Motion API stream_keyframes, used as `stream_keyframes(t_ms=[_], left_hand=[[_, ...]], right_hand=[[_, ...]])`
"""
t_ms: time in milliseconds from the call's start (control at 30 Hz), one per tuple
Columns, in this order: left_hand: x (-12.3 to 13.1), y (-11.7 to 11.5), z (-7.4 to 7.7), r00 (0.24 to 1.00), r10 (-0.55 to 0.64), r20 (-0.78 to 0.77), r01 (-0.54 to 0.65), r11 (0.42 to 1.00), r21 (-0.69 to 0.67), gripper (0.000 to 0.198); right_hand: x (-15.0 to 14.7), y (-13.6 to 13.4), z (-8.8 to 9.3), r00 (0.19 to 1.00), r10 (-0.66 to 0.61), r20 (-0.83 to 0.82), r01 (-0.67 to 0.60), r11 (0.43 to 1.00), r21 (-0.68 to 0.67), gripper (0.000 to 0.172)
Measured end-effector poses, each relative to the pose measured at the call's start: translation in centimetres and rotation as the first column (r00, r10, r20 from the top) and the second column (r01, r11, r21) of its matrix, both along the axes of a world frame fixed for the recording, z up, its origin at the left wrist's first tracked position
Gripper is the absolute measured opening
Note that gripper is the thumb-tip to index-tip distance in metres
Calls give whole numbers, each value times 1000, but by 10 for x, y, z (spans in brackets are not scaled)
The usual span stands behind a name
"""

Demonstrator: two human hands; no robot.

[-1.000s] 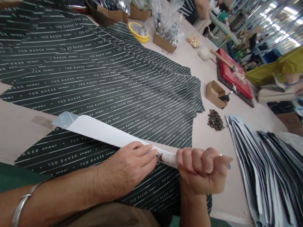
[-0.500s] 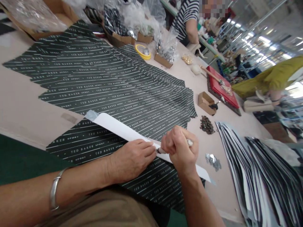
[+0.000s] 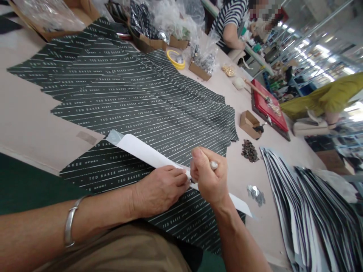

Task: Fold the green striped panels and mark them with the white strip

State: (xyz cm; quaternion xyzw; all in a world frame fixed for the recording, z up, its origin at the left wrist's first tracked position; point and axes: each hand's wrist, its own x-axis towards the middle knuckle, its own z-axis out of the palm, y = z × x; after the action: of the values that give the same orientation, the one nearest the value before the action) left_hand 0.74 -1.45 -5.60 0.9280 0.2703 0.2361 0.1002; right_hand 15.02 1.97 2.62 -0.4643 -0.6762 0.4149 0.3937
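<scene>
Now my right hand [image 3: 210, 177], clamped on the tool [image 3: 213, 165], sits nearer my left hand [image 3: 161, 190] than a second ago, so both crowd one spot on the strip [image 3: 144, 150] atop the cloth [image 3: 136, 100]; left pinching? I can't tell.

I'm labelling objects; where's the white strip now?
Mid-frame in the head view, the white strip slants across dark printed fabric, the left hand touching it.
</scene>
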Motion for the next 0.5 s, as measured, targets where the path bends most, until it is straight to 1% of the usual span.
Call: stream_keyframes(t_ms=[67,100,133,200,267,333,400,433,467,500], left_hand=[[-1,1,3,1000,-6,10,6,1000,7,20],[-1,0,4,1000,-5,21,5,1000,16,20],[-1,0,5,999,-3,34,2,1000,26,19],[-1,0,4,999,-1,52,-1,999,39,17],[-1,-1,3,999,1,51,-3,999,43,15],[-1,-2,2,1000,0,28,-1,999,35,15],[-2,-2,4,1000,1,11,-1,1000,22,16],[-2,-2,5,1000,5,11,-6,1000,22,17],[-3,-2,6,1000,9,17,-10,1000,29,17],[-3,-2,7,999,16,27,-17,999,44,18]], right_hand=[[12,0,0,980,-31,-196,19,998,-65,47],[17,0,2,954,-46,-298,25,997,-76,47],[21,-1,4,917,-61,-395,39,997,-64,45],[26,-4,7,834,-67,-547,82,997,3,43],[26,-9,5,780,-68,-622,131,990,56,41],[26,-13,-3,773,-90,-628,132,991,20,41],[33,-13,-10,801,-127,-585,141,990,-22,43],[40,-11,-13,833,-149,-533,167,986,-16,44],[51,-8,-14,877,-177,-447,208,978,22,45],[65,-5,-14,924,-221,-312,260,962,89,45]])
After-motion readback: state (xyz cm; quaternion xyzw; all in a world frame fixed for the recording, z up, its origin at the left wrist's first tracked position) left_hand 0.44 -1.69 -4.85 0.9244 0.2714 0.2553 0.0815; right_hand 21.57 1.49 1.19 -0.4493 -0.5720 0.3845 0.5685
